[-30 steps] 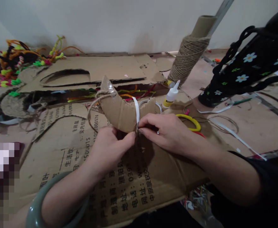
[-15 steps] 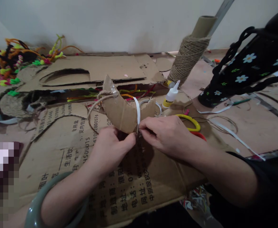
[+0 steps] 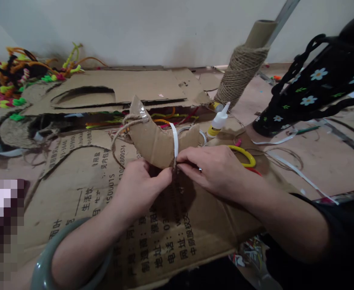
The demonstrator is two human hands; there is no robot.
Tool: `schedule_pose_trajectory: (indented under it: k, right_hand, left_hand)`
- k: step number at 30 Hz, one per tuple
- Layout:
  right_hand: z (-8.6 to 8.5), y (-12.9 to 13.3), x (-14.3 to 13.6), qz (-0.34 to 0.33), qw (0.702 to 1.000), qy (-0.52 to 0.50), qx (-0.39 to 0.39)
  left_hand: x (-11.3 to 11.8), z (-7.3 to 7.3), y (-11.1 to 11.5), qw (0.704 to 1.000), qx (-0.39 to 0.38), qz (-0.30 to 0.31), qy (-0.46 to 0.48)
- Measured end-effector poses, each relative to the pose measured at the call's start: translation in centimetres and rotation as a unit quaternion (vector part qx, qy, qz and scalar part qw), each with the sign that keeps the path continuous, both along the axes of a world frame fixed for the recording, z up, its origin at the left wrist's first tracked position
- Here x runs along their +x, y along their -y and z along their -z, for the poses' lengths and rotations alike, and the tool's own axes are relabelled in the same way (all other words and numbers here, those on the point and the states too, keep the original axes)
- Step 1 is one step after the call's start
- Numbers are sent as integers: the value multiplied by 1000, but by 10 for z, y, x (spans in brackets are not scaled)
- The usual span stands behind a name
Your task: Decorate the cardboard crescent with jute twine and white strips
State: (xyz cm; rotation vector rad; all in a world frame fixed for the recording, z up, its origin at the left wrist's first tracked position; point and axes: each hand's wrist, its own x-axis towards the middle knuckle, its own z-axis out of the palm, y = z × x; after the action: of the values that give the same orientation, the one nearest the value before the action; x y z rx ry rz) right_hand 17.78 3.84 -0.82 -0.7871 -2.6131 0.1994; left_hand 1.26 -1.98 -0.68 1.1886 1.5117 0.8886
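A crescent-shaped cardboard piece [image 3: 152, 145] is held upright above a printed cardboard sheet [image 3: 104, 225]. A white strip [image 3: 174, 139] runs across its middle, and twine [image 3: 121, 135] is looped round its left tip, under shiny tape. My left hand [image 3: 143, 185] is closed on the crescent's lower edge, thumb beside the strip's lower end. The fingers of my right hand [image 3: 207, 169] are pinched at the bottom of the white strip, close to my left thumb. Something thin and dark lies between the fingertips of both hands.
Behind the crescent stand a glue bottle [image 3: 217, 121] and a twine-wrapped tube [image 3: 240, 72]. Yellow-handled scissors [image 3: 245, 157] lie beyond my right hand. A black flowered bottle [image 3: 309, 88] leans at right. Colourful pipe cleaners [image 3: 22, 72] are heaped at left; a cut cardboard panel [image 3: 146, 82] lies at the back.
The fingers of my right hand have shifted slightly at the strip's lower end. The crescent and my left hand have barely moved.
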Motion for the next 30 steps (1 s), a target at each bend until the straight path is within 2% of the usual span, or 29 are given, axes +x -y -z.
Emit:
schedule_pose_trajectory:
  k: [7,13,18,24,30]
  right_hand:
    - [2,0,2,-13,999,5,31]
    - [0,1,3,-22,995,48,85]
    - [1,1,2,-24,994,43,95]
    - [-1,0,3,-24,998,19,50]
    - [-2,0,3,-54,997,38,34]
  left_hand:
    - [0,-2,1,1000,-7,4,8]
    - [1,-3,1,1000,-4,-10,15]
    - [1,-1,-1,1000,-8,-7,15]
    - [1,0,1,999,-31,-13,6]
    - [1,-2,1,998,-31,-14,46]
